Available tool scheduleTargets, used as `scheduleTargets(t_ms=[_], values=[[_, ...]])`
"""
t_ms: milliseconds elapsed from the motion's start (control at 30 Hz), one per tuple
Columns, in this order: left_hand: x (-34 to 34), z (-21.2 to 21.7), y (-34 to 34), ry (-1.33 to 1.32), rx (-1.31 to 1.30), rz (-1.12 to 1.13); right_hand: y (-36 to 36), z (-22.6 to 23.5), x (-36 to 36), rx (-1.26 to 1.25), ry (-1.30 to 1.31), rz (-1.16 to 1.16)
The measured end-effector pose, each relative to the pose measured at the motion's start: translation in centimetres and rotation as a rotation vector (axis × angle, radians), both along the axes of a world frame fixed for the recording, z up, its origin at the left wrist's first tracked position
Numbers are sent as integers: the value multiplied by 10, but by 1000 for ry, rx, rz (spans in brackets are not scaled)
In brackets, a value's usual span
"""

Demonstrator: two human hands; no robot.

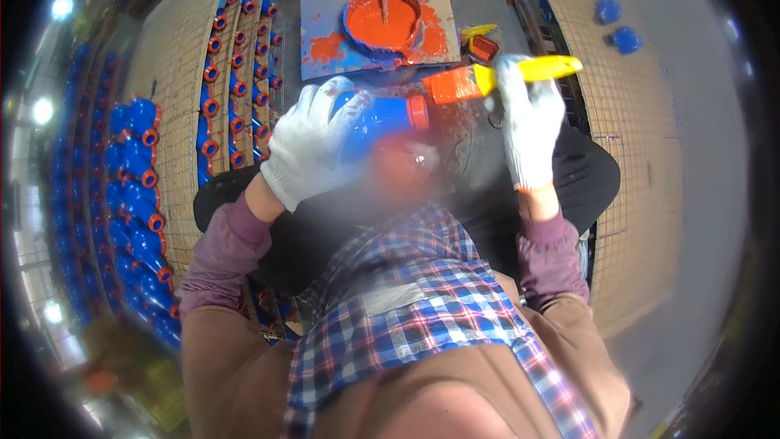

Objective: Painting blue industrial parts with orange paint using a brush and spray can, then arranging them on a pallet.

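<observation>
My left hand [313, 146], in a white knit glove with red stains, grips a glossy blue part [378, 123] with a round threaded end coated in red. The part's lower side is blurred by a hazy smear on the picture. My right hand [532, 126], also gloved in white, is closed round the yellow handle of a paintbrush [552, 68]. The brush's bristles [449, 86] are loaded with orange-red paint and point left, close to the threaded end. Beyond both hands stands a round paint tub [382, 24] of orange-red paint, with a stick upright in it.
The tub rests on a paint-spattered board [321, 12]. A second yellow-handled brush [484, 47] lies right of it. Rows of blue parts with red ends [237, 81] fill racks at left, with more stacked parts [134, 171] farther out. Two blue pieces [624, 39] lie on a mesh-covered panel [630, 138] at right.
</observation>
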State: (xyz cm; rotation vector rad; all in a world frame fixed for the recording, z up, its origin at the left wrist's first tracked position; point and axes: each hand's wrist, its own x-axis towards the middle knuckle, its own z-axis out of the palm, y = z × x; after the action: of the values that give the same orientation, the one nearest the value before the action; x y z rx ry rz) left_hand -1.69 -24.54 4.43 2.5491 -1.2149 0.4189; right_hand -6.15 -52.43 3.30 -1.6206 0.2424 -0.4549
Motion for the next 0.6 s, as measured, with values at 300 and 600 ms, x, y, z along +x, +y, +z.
scheduleTargets(t_ms=[300,600], values=[[12,-9,8,378,-47,-14,6,-24,-1,87,-119,184],[3,-77,28,1589,-827,53,-10,-43,13,157,-62,215]])
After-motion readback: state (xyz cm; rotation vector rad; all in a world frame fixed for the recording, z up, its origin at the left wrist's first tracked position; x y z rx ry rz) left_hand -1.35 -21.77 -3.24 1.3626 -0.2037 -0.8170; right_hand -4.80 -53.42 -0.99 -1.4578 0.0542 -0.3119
